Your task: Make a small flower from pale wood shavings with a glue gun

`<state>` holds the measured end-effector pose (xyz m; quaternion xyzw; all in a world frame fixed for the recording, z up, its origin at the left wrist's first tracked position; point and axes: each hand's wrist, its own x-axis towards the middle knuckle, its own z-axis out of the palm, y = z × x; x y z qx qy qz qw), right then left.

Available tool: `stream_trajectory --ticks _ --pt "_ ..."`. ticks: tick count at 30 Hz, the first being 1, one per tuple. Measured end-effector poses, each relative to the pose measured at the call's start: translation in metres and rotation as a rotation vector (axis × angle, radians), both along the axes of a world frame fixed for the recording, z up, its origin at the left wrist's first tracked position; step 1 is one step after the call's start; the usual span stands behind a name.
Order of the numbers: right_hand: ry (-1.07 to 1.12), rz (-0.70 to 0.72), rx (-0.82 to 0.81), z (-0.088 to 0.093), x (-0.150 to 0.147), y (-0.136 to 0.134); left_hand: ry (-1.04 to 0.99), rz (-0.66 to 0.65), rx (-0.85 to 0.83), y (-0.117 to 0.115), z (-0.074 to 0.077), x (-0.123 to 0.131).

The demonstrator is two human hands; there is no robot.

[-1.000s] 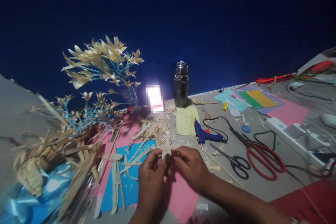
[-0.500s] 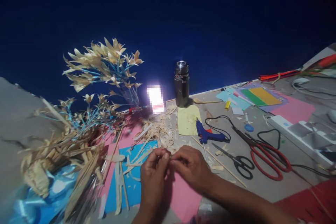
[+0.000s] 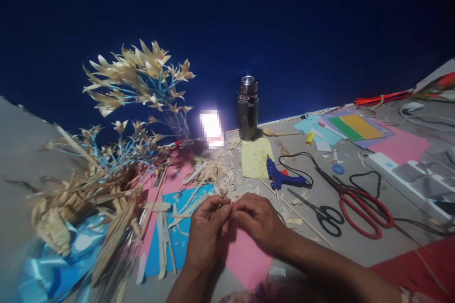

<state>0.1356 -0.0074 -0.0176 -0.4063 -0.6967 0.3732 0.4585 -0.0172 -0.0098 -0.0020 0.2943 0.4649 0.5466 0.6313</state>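
Observation:
My left hand [image 3: 209, 225] and my right hand [image 3: 258, 220] meet fingertip to fingertip above a pink paper sheet [image 3: 249, 262]. Both are closed in a pinch around a small piece of dried husk [image 3: 224, 193], whose pointed tips poke up over the left fingers; the rest is hidden. Left of my hands, husk strips [image 3: 162, 246] lie across a blue sheet [image 3: 152, 255]. Beyond the fingertips is a heap of pale husk scraps [image 3: 216, 170]. To the right are a blue glue gun [image 3: 287, 180], small black-handled scissors [image 3: 329, 220] and large red-handled scissors [image 3: 366, 213].
Husk flowers on blue stems [image 3: 142, 78] stand at the back left, above bundled dry husks [image 3: 117, 227]. A dark flask [image 3: 248, 113] stands behind a yellow sheet [image 3: 254, 161]. A white power strip [image 3: 408, 184], a thin stick [image 3: 298, 215] and coloured sheets [image 3: 355, 128] lie rightward.
The view has tilted slightly, so the table things sit a little higher. Pointed husk tips now show above my left fingers. Both hands stay pinched together in nearly the same place.

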Motion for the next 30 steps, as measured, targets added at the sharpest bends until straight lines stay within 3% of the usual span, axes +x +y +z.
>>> stream_trajectory --ticks 5,10,22,30 --pt "-0.008 -0.001 0.028 -0.004 0.000 0.000 0.013 0.063 -0.020 -0.002 -0.004 0.000" --pt "-0.007 -0.002 0.072 -0.006 -0.001 0.001 0.214 0.134 0.106 -0.006 -0.007 0.001" --pt "-0.008 0.077 0.132 0.000 0.004 0.002 0.170 -0.083 0.112 -0.004 -0.006 -0.014" --pt "-0.033 0.085 0.148 -0.003 0.003 0.002 0.187 0.054 0.102 -0.008 -0.006 -0.009"
